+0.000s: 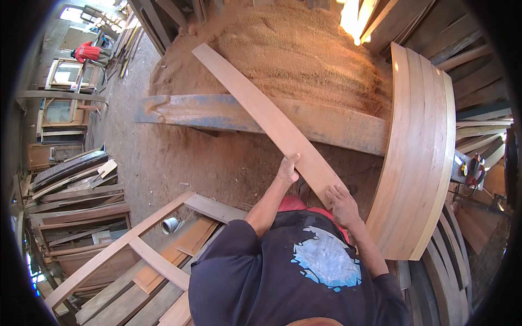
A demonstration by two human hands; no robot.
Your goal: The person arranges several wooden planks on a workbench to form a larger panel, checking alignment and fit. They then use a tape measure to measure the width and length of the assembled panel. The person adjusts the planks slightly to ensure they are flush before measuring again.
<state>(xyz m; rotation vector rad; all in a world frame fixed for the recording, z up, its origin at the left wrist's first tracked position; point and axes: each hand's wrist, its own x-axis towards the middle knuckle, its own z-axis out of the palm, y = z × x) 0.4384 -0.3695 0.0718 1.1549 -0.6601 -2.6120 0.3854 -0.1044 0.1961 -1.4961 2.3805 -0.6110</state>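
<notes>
A long, flat, light-brown wooden board (266,117) slants from near my waist up toward the far left. My left hand (288,169) grips its left edge, with the thumb lying on the upper face. At the board's near end my right hand (342,204) is closed over the right edge, fingers on top. The undersides of both grips are hidden. Beyond my hands, the board passes over a thick, worn beam (326,127) with bluish patches; I cannot tell whether they touch.
A large sawdust heap (283,49) lies behind the beam. Several pale planks (416,152) stand side by side at my right. On my left lies a wooden frame (122,244), near stacked timber (81,185). A person in red (89,52) is far off at the upper left.
</notes>
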